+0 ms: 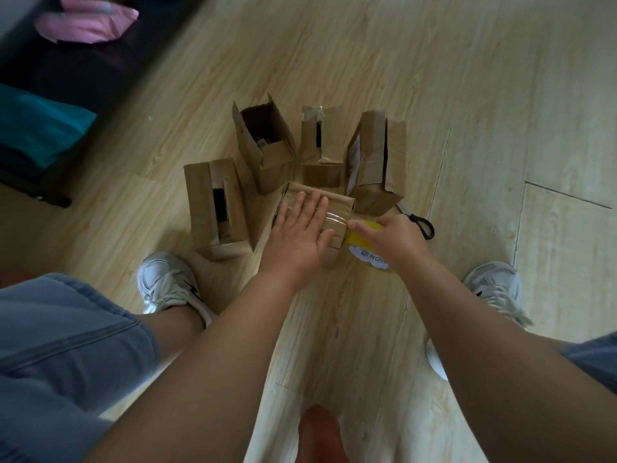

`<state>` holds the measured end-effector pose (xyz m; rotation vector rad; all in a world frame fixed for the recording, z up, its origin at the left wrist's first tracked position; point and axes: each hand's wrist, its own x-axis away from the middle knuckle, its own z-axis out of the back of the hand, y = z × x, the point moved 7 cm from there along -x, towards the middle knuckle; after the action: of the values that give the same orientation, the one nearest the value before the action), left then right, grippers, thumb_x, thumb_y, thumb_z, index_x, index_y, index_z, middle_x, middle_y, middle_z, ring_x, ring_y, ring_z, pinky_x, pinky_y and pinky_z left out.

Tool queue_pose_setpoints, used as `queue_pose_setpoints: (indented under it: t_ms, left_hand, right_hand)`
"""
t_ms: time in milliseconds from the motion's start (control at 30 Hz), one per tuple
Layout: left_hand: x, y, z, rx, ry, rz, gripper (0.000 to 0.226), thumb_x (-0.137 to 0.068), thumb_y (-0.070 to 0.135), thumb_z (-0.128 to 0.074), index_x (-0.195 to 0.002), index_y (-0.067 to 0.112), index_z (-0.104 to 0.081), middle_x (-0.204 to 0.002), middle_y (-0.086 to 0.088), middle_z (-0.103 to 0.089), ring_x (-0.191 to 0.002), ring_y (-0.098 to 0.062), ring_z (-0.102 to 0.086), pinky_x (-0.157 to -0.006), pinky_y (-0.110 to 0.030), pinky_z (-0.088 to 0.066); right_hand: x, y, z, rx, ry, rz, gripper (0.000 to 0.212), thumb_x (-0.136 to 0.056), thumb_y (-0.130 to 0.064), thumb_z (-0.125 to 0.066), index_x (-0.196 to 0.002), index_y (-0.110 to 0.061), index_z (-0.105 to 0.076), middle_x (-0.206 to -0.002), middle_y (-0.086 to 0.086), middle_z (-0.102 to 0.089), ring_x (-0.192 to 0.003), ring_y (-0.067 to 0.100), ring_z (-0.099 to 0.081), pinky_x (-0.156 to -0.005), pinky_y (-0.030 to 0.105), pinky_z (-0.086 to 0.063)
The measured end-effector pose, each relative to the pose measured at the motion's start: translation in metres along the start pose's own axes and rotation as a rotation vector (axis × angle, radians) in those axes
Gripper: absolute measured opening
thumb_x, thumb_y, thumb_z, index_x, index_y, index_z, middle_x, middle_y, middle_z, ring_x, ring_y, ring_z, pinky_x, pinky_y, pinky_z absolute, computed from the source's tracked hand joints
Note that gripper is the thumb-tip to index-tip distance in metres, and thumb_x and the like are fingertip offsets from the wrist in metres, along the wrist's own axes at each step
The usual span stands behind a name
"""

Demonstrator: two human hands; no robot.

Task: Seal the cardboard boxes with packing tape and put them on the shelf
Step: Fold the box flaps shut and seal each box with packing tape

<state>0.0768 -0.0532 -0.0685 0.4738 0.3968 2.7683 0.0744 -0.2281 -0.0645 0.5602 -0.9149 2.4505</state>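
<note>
Fingers (320, 208) flat, our left hand (300, 235) pins the seemingly light cardboard box (337, 200), best held by its sides; right hand (399, 233) grips tape roll (369, 254).

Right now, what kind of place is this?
Likely a room at home: wood-look floor, dark low furniture with a pink bag, small boxes on the floor beside a tape roll.
</note>
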Motion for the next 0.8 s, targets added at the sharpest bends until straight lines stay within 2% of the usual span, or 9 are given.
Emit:
queue_pose_setpoints:
  t_ms: [67, 167, 233, 333, 400, 500, 633, 733, 800]
  left_hand:
    - [0.002, 0.005, 0.007, 0.011, 0.013, 0.015, 0.057, -0.108, 0.033, -0.019, -0.158, 0.021, 0.004, -0.165, 0.005, 0.014, -0.149, -0.009, 0.022, -0.121, -0.034, 0.018]
    - [0.003, 0.015, 0.021, 0.056, 0.072, 0.037, 0.067, -0.098, 0.017, -0.039, -0.159, 0.017, -0.010, -0.167, 0.002, -0.001, -0.153, -0.013, 0.007, -0.122, -0.033, 0.009]
    - [-0.003, 0.021, 0.023, 0.048, 0.036, 0.005, 0.083, -0.092, 0.012, -0.053, -0.159, 0.019, -0.005, -0.167, 0.003, 0.004, -0.153, -0.014, 0.009, -0.120, -0.032, 0.009]
    - [-0.015, 0.027, 0.014, -0.161, -0.097, -0.073, 0.101, -0.090, 0.017, -0.062, -0.157, 0.023, 0.013, -0.165, 0.003, 0.018, -0.151, -0.019, 0.019, -0.124, -0.041, 0.008]
    - [-0.022, 0.027, 0.013, -0.281, -0.127, -0.057, 0.108, -0.088, 0.026, -0.067, -0.156, 0.024, 0.016, -0.166, 0.001, 0.010, -0.152, -0.024, 0.012, -0.124, -0.046, 0.001]
    - [-0.032, 0.030, 0.016, -0.418, -0.155, -0.044, 0.123, -0.076, 0.045, -0.079, -0.157, 0.025, 0.012, -0.162, -0.005, -0.001, -0.151, -0.030, 0.003, -0.123, -0.050, -0.007]
    - [-0.035, 0.035, 0.024, -0.459, -0.140, -0.066, 0.124, -0.069, 0.047, -0.085, -0.157, 0.023, -0.002, -0.161, -0.003, -0.012, -0.149, -0.031, -0.008, -0.121, -0.049, -0.019]
    - [-0.026, 0.028, 0.034, -0.351, -0.126, -0.066, 0.124, -0.068, 0.052, -0.085, -0.158, 0.022, -0.005, -0.163, 0.001, -0.015, -0.150, -0.029, -0.010, -0.120, -0.048, -0.022]
    - [-0.018, 0.021, 0.043, -0.251, -0.090, -0.066, 0.114, -0.074, 0.044, -0.083, -0.158, 0.024, -0.008, -0.163, 0.003, -0.015, -0.151, -0.025, -0.010, -0.116, -0.045, -0.029]
  right_hand:
    - [0.001, 0.000, 0.001, -0.001, -0.005, 0.001, 0.068, -0.087, -0.064, -0.062, -0.129, -0.011, -0.064, -0.085, -0.001, -0.063, -0.070, 0.009, -0.057, -0.052, 0.026, -0.039]
    - [0.003, 0.002, -0.002, 0.012, -0.045, -0.007, 0.062, -0.088, -0.064, -0.061, -0.118, -0.011, -0.067, -0.076, -0.002, -0.060, -0.067, 0.010, -0.058, -0.052, 0.026, -0.039]
    - [0.004, 0.005, -0.004, -0.006, -0.082, 0.005, 0.055, -0.089, -0.060, -0.061, -0.111, -0.010, -0.068, -0.078, -0.001, -0.061, -0.070, 0.012, -0.059, -0.053, 0.027, -0.039]
    - [0.008, 0.007, -0.001, -0.120, -0.155, 0.031, 0.035, -0.093, -0.044, -0.064, -0.104, -0.012, -0.069, -0.085, 0.002, -0.064, -0.075, 0.012, -0.058, -0.063, 0.029, -0.044]
    - [0.012, 0.009, 0.001, -0.175, -0.238, 0.036, 0.025, -0.092, -0.039, -0.066, -0.104, -0.017, -0.070, -0.094, 0.004, -0.068, -0.081, 0.013, -0.062, -0.072, 0.031, -0.048]
    - [0.015, 0.012, -0.001, -0.185, -0.356, 0.022, 0.023, -0.087, -0.037, -0.072, -0.105, -0.022, -0.070, -0.102, 0.004, -0.071, -0.096, 0.019, -0.065, -0.086, 0.036, -0.051]
    - [0.016, 0.016, 0.002, -0.133, -0.382, 0.036, 0.028, -0.081, -0.041, -0.079, -0.103, -0.025, -0.071, -0.097, 0.001, -0.071, -0.092, 0.014, -0.065, -0.075, 0.029, -0.047]
    - [0.020, 0.011, 0.013, -0.097, -0.345, 0.068, 0.035, -0.081, -0.049, -0.077, -0.098, -0.018, -0.074, -0.097, 0.007, -0.072, -0.091, 0.019, -0.066, -0.074, 0.030, -0.045]
    - [0.024, 0.003, 0.023, -0.119, -0.318, 0.086, 0.043, -0.081, -0.052, -0.075, -0.101, -0.014, -0.075, -0.097, 0.009, -0.071, -0.091, 0.021, -0.066, -0.075, 0.031, -0.044]
